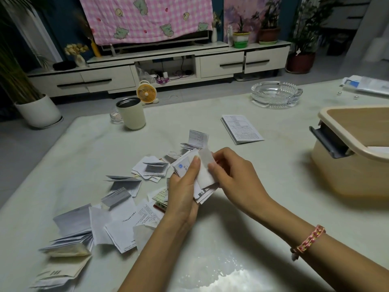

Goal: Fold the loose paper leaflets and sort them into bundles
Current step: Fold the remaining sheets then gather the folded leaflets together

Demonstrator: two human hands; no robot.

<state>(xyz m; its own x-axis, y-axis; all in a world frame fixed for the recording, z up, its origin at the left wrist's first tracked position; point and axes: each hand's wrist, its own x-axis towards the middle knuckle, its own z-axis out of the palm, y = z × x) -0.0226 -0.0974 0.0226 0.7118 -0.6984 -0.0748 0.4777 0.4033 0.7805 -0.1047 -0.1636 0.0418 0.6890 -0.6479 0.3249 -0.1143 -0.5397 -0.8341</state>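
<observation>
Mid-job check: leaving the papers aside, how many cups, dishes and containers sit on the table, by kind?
Cream tumbler: 1
Large glass ashtray: 1
Small glass dish: 1
Beige storage bin: 1
Total: 4

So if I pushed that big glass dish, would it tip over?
Probably not: the glass dish looks wide, low and thick-walled, so it would likely slide. Thick glass probably makes it heavy for its size. It sits near the far edge of the table, so a push might drop it.
</observation>
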